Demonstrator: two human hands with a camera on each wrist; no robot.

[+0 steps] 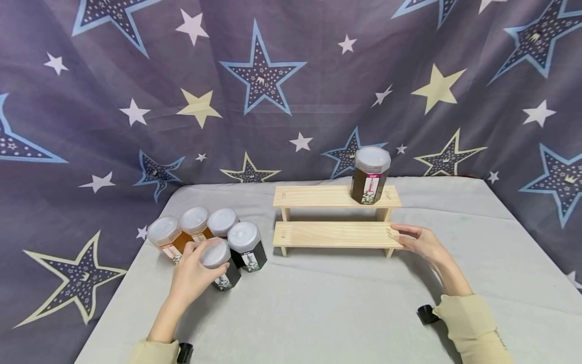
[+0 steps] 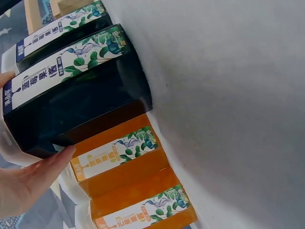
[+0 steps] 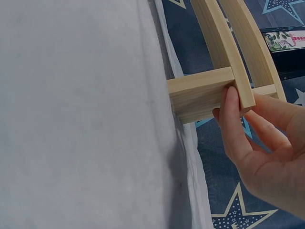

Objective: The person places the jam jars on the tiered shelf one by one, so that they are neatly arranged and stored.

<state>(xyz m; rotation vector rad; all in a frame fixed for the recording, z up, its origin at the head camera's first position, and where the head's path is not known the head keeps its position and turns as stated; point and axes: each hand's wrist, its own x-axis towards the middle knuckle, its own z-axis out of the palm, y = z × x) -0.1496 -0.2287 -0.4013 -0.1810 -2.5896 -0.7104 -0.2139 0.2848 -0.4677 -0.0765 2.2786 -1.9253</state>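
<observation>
In the head view my left hand (image 1: 195, 270) grips a dark blueberry jam jar (image 1: 226, 278) by its pale lid, thumb and fingers on opposite sides. The left wrist view shows this jar (image 2: 81, 95) with its label facing the camera. Beside it stand another dark jar (image 1: 250, 258), an orange jam jar (image 1: 170, 245), a second orange jar (image 1: 200, 233) and one mostly hidden jar (image 1: 223, 221). At the right, my right hand (image 1: 423, 242) pinches the end of the lower board of a two-tier wooden shelf (image 1: 336, 234). Its fingertips (image 3: 231, 95) touch the board.
On the shelf's upper board, at the right, stands a dark jar (image 1: 370, 177) with a red-topped label. A pale cloth (image 1: 318, 308) covers the table. Behind it hangs a dark curtain (image 1: 282, 131) with stars.
</observation>
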